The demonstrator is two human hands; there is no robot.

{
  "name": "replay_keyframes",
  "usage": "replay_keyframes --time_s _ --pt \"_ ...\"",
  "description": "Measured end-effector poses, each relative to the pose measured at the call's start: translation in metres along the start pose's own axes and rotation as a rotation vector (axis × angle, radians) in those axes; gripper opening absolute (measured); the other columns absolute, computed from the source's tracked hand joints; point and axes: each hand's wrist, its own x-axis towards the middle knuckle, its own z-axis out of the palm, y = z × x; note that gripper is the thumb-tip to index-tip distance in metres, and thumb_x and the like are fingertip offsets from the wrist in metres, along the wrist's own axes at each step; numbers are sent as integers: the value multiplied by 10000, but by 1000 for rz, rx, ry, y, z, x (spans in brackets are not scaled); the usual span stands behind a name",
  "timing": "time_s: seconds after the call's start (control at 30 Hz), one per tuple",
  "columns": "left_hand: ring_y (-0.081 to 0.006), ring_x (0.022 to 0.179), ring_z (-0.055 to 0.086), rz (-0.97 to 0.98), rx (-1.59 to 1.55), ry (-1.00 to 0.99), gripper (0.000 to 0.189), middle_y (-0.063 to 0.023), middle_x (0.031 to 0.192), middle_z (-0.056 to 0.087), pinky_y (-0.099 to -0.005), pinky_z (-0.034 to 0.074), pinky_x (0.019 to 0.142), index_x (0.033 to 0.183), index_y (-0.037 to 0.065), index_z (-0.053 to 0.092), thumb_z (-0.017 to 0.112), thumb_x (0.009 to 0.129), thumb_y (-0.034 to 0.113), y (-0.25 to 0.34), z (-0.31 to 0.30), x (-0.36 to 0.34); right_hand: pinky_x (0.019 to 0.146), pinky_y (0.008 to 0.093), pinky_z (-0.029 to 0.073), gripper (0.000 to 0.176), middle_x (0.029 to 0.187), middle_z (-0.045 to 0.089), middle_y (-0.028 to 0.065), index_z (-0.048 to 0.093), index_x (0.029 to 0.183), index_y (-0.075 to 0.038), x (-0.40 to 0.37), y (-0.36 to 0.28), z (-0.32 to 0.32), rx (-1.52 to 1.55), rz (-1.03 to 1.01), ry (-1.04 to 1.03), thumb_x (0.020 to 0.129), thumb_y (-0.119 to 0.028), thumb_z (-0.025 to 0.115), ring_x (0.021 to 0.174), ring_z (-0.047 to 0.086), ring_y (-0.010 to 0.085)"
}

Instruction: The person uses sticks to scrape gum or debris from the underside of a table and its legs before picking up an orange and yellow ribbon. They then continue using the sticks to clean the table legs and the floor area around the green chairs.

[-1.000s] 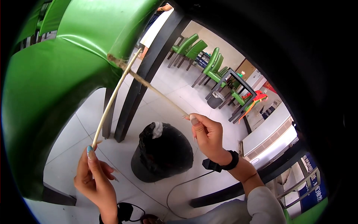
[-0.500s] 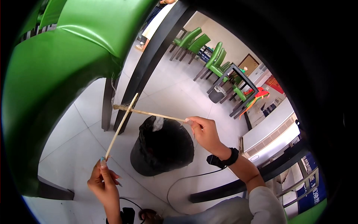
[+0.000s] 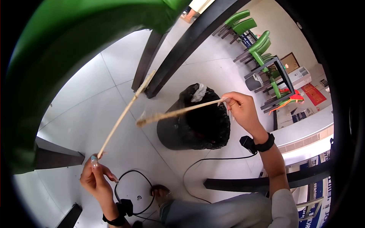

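Note:
My left hand (image 3: 97, 178) pinches the lower end of a thin wooden chopstick (image 3: 124, 113), which slants up to the right. A lump of pale matter clings near its upper end. A second wooden chopstick (image 3: 197, 105) is pinched by its end in my right hand (image 3: 242, 113). It points left, and its far tip carries a fuzzy brownish clump (image 3: 142, 122), blurred. The two sticks are apart. Behind the right-hand chopstick stands a black bin (image 3: 167, 133) lined with a black bag, with a crumpled white tissue (image 3: 198, 92) at its rim.
A green chair (image 3: 87, 34) looms close at upper left, and a dark table leg (image 3: 186, 49) stands beyond the bin. A black cable (image 3: 190, 165) crosses the tiled floor near my foot (image 3: 161, 192). Several green chairs (image 3: 258, 43) stand farther back. Part of another person (image 3: 190, 15) shows at the top.
The two chopsticks crossed before and are now apart. The right one's clumped tip has swung down, over the bin's left side. The view has shifted, with the bin now farther right and higher.

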Motion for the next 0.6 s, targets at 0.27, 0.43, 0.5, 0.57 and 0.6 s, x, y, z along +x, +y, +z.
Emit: replay_keyframes --time_s 0.27,0.43,0.5,0.57,0.6 --pt "-74 413 450 -41 259 -230 271 -17 473 464 -209 345 411 885 -40 618 504 891 206 -2 -33 8 433 199 360 147 555 511 25 601 825 27 23 -23 22 77 -16 -104 867 -81 509 472 474 69" --pt "-117 423 489 -52 329 -239 209 -46 498 534 -235 361 434 806 -10 630 526 853 165 14 -64 1 452 231 377 120 608 570 72 599 784 40 29 -53 47 -70 -115 -276 810 20 483 473 482 98" --pt "-141 430 488 46 448 -244 159 -30 507 542 -259 364 458 762 21 625 535 820 138 24 -80 -3 451 235 378 109 616 569 87 598 770 39 32 -69 59 -84 -133 -351 803 13 498 469 484 107" --pt "-181 454 488 128 589 -249 91 -4 527 555 -297 368 498 689 69 601 545 754 98 44 -96 1 454 246 381 100 587 546 89 593 766 38 34 -81 76 -102 -242 -351 793 1 503 459 482 122" --pt "-185 460 492 208 606 -266 84 -4 538 559 -302 373 491 693 67 593 545 756 95 47 -106 5 452 250 379 97 577 538 91 591 766 38 35 -89 84 -123 -308 -342 790 -2 505 456 481 128"
